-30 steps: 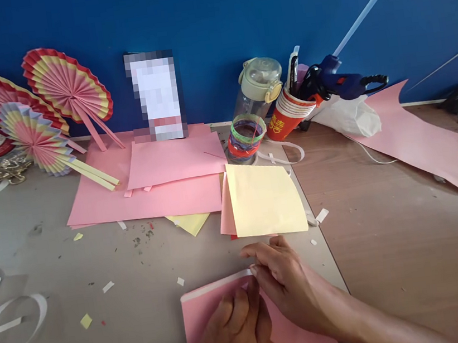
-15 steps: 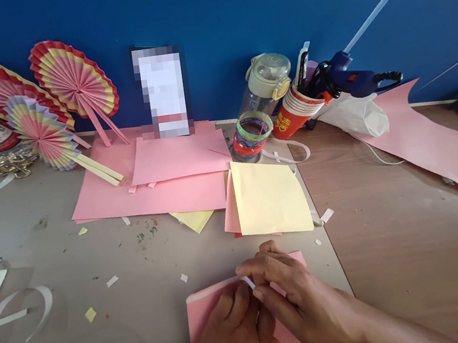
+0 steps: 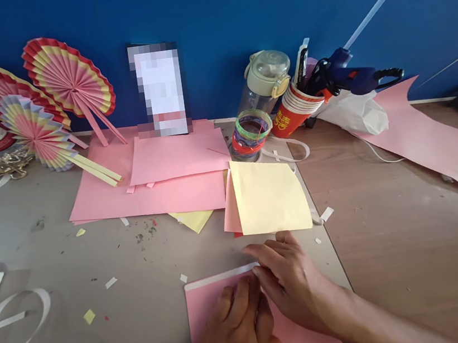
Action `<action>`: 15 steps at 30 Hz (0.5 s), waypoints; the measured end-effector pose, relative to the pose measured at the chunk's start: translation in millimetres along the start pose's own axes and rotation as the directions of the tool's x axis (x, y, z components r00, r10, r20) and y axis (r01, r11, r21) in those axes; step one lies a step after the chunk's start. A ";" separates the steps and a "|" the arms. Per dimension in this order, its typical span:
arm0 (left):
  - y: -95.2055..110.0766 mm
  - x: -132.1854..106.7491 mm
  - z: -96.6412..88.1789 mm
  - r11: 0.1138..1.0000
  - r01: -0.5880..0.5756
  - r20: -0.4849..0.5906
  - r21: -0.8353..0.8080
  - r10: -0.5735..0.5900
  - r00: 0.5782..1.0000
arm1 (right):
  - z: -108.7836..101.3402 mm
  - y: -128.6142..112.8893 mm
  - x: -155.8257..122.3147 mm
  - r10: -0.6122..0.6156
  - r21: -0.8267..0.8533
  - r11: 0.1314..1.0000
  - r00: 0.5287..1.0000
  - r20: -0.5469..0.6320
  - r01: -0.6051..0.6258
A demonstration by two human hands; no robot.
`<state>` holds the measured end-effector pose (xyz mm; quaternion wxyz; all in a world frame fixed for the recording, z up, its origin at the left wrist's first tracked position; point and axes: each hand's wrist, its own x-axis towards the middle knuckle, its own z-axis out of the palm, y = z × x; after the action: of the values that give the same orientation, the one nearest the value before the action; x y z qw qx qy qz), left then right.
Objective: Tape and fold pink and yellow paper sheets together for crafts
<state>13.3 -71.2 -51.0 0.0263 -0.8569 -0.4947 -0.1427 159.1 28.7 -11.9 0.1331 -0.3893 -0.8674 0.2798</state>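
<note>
On the grey tabletop (image 3: 141, 273), my left hand (image 3: 236, 328), fingers bunched, rested on a pink paper sheet (image 3: 202, 307). My right hand (image 3: 296, 281), loosely curled, touched its white edge strip (image 3: 220, 277); whether pinching, I couldn't tell. Just beyond lay cream-yellow paper (image 3: 272, 195), then stood a clear lidded bottle (image 3: 259, 99).

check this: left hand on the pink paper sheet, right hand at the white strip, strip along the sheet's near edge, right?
The edge is wrong: in the head view, the white strip runs along the far edge of the pink paper sheet. The left hand does lie on the sheet, and the right hand is at the strip.
</note>
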 end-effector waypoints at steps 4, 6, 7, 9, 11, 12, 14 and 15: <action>0.4 0.3 -1.9 1.000 0.016 0.016 0.001 -0.016 1.000 | 0.6 0.3 0.7 0.040 -0.027 0.999 0.999 -0.010 -0.041; 0.9 0.9 -3.6 1.000 0.023 0.025 -0.007 -0.023 0.999 | 1.7 0.8 1.2 0.049 -0.034 0.998 0.998 -0.029 -0.050; 1.2 1.2 -4.3 0.999 0.033 0.020 -0.016 -0.033 0.999 | 2.2 0.9 1.3 0.054 -0.038 0.998 0.998 -0.035 -0.055; 1.5 1.5 -5.2 0.998 0.055 0.013 -0.033 -0.054 0.998 | 3.1 1.0 1.1 0.063 -0.057 0.996 0.997 -0.036 -0.065; 1.4 1.4 -5.0 0.998 0.063 0.009 -0.029 -0.063 0.998 | 3.4 0.9 0.6 0.068 -0.087 0.994 0.997 -0.034 -0.071; 1.2 1.2 -4.7 0.998 0.056 0.003 -0.021 -0.056 0.998 | 3.3 0.8 0.3 0.069 -0.103 0.992 0.997 -0.034 -0.072; 0.8 1.0 -4.0 0.999 0.040 -0.004 -0.008 -0.040 0.999 | 2.7 0.6 0.1 0.073 -0.122 0.990 0.997 -0.032 -0.076; 0.6 1.0 -3.8 0.999 0.038 -0.012 -0.004 -0.038 0.999 | 2.2 0.5 0.1 0.078 -0.124 0.989 0.996 -0.029 -0.081</action>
<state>13.4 -71.4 -47.0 0.0247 -0.8465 -0.5104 -0.1491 158.3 28.2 -14.0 0.1076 -0.4347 -0.8653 0.2250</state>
